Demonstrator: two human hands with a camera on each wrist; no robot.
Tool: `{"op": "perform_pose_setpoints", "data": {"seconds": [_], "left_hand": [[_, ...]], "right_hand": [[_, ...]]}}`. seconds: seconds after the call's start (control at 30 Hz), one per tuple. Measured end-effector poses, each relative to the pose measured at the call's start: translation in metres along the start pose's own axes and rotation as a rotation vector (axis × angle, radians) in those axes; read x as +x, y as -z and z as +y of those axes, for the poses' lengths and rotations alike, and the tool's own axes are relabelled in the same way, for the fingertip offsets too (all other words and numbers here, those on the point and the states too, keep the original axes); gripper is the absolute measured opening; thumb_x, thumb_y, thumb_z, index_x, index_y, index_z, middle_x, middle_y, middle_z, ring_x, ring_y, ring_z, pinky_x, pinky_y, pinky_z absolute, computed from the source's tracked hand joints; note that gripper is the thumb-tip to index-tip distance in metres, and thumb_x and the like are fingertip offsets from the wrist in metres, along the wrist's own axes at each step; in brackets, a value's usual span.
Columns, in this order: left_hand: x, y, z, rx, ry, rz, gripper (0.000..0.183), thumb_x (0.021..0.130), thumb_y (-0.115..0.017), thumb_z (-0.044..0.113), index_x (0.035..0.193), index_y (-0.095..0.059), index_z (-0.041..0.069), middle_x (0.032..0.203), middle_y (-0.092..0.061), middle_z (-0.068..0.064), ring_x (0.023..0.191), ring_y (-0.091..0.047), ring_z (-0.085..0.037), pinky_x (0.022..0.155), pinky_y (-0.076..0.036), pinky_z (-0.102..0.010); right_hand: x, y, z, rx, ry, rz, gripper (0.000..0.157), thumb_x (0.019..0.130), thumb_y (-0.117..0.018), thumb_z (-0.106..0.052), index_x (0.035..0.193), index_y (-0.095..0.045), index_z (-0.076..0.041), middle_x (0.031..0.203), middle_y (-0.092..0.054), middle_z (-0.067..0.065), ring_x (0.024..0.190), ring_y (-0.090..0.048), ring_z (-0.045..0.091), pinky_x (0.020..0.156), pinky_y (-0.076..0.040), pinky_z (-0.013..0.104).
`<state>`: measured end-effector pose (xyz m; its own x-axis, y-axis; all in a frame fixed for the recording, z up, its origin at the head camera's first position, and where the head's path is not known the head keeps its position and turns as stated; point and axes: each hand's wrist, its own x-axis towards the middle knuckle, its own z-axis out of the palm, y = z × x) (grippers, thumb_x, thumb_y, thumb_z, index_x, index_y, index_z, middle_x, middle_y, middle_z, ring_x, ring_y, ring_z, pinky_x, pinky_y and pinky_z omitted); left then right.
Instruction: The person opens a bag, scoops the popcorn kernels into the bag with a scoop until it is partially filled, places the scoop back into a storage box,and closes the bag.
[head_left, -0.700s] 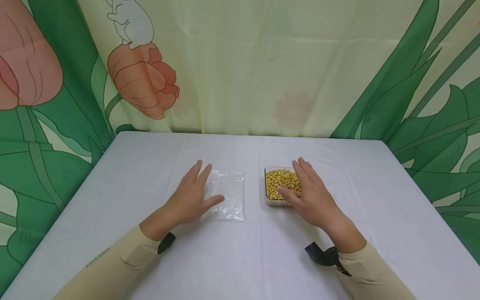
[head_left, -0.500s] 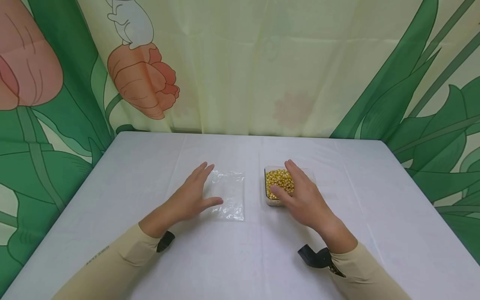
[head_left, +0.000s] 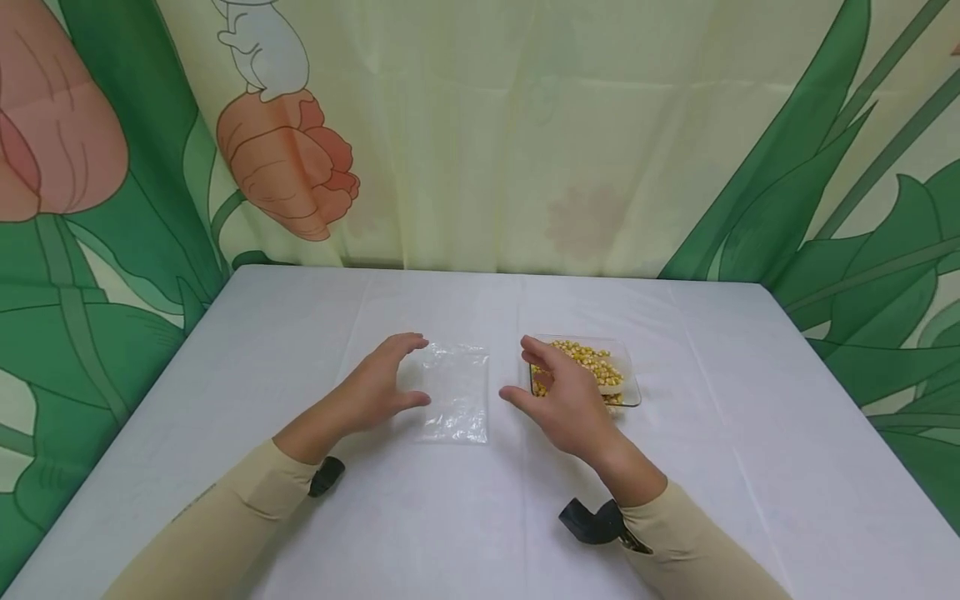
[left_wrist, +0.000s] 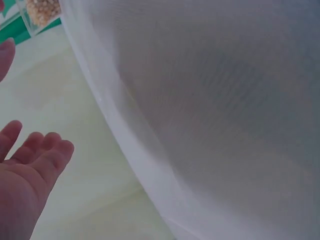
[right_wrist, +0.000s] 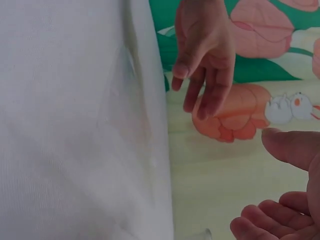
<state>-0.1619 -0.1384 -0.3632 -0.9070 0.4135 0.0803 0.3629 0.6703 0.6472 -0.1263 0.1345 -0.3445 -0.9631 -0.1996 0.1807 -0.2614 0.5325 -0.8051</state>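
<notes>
A clear plastic bag lies flat on the white-covered table in the head view. At its left edge hovers my left hand, thumb and fingers apart, holding nothing. My right hand is between the bag and a clear container, its fingers loosely bent and the thumb spread away. Yellow corn kernels fill the container, and the hand hides its front left part. From the right wrist view, the left hand appears with relaxed fingers, facing the right hand across a gap.
A white cloth covers the table. Behind it hangs a curtain printed with flowers, leaves and a rabbit. Each forearm has a beige sleeve, with a black wrist camera showing under the right wrist.
My right hand has moved left, from over the container towards the bag, uncovering more kernels. The fingers of both hands have bent inward a little. The bag and container stay put.
</notes>
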Motion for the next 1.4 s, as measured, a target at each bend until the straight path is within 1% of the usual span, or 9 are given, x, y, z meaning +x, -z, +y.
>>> {"op": "perform_pose_setpoints", "data": {"seconds": [0.17,0.33,0.6,0.8,0.93,1.07,1.17,1.3,1.4], "left_hand": [[0.005,-0.001,-0.001,-0.054,0.041,-0.012,0.072,0.084,-0.082,0.006,0.144,-0.043,-0.004,0.144,-0.045,-0.021,0.125,-0.052,-0.04,0.102,-0.045,-0.049],[0.013,-0.002,-0.001,-0.092,0.067,-0.034,0.076,0.083,-0.082,0.005,0.146,-0.04,-0.004,0.145,-0.046,-0.021,0.127,-0.052,-0.039,0.103,-0.045,-0.047],[0.019,-0.006,-0.003,-0.059,0.113,-0.055,0.069,0.083,-0.081,0.004,0.14,-0.046,-0.007,0.14,-0.052,-0.02,0.127,-0.053,-0.034,0.105,-0.043,-0.046],[0.023,-0.005,-0.004,-0.034,0.165,-0.072,0.066,0.082,-0.082,0.005,0.139,-0.049,-0.003,0.138,-0.054,-0.018,0.125,-0.056,-0.032,0.104,-0.044,-0.044],[0.025,-0.004,-0.005,-0.016,0.21,-0.118,0.068,0.082,-0.082,0.005,0.142,-0.05,0.001,0.138,-0.056,-0.017,0.123,-0.056,-0.032,0.102,-0.045,-0.043],[0.027,-0.005,-0.007,-0.004,0.233,-0.157,0.071,0.082,-0.083,0.004,0.143,-0.048,0.002,0.145,-0.051,-0.015,0.121,-0.058,-0.03,0.102,-0.045,-0.043],[0.029,-0.007,-0.009,0.001,0.255,-0.172,0.074,0.081,-0.084,0.005,0.145,-0.047,0.004,0.137,-0.057,-0.013,0.115,-0.06,-0.027,0.098,-0.047,-0.041],[0.032,-0.008,-0.01,0.0,0.308,-0.187,0.077,0.08,-0.085,0.007,0.147,-0.046,0.008,0.113,-0.065,-0.009,0.104,-0.06,-0.024,0.09,-0.05,-0.038],[0.032,-0.008,-0.011,0.005,0.332,-0.2,0.072,0.081,-0.084,0.009,0.144,-0.05,0.009,0.11,-0.065,-0.008,0.102,-0.059,-0.024,0.088,-0.05,-0.037]], "right_hand": [[0.003,-0.015,-0.002,0.083,0.0,-0.04,0.07,0.084,-0.082,-0.01,0.144,-0.048,0.002,0.144,-0.053,0.016,0.129,-0.054,0.028,0.099,-0.048,0.035],[0.006,-0.029,-0.002,0.074,-0.021,-0.072,0.067,0.085,-0.081,-0.011,0.143,-0.05,0.002,0.14,-0.057,0.015,0.128,-0.055,0.027,0.099,-0.049,0.037],[0.008,-0.046,0.002,0.104,-0.068,-0.104,0.061,0.085,-0.079,-0.01,0.138,-0.054,0.004,0.136,-0.06,0.018,0.117,-0.063,0.032,0.092,-0.054,0.041],[0.01,-0.052,0.006,0.064,-0.108,-0.127,0.062,0.084,-0.08,-0.012,0.139,-0.055,0.002,0.133,-0.062,0.018,0.11,-0.067,0.034,0.091,-0.054,0.043],[0.011,-0.055,0.007,0.013,-0.125,-0.151,0.064,0.083,-0.081,-0.014,0.139,-0.055,0.001,0.129,-0.064,0.019,0.106,-0.068,0.035,0.089,-0.055,0.043],[0.011,-0.057,0.008,-0.018,-0.143,-0.174,0.065,0.083,-0.081,-0.014,0.14,-0.054,0.001,0.131,-0.063,0.019,0.108,-0.067,0.035,0.091,-0.054,0.044],[0.011,-0.059,0.008,-0.044,-0.154,-0.176,0.065,0.084,-0.081,-0.015,0.141,-0.053,0.0,0.133,-0.062,0.018,0.112,-0.065,0.034,0.094,-0.052,0.044],[0.011,-0.061,0.009,-0.093,-0.158,-0.173,0.064,0.084,-0.08,-0.016,0.141,-0.054,-0.002,0.135,-0.061,0.017,0.114,-0.064,0.033,0.096,-0.051,0.045],[0.011,-0.062,0.011,-0.134,-0.145,-0.173,0.064,0.083,-0.08,-0.016,0.14,-0.055,-0.001,0.133,-0.062,0.018,0.113,-0.064,0.031,0.095,-0.05,0.045]]}}
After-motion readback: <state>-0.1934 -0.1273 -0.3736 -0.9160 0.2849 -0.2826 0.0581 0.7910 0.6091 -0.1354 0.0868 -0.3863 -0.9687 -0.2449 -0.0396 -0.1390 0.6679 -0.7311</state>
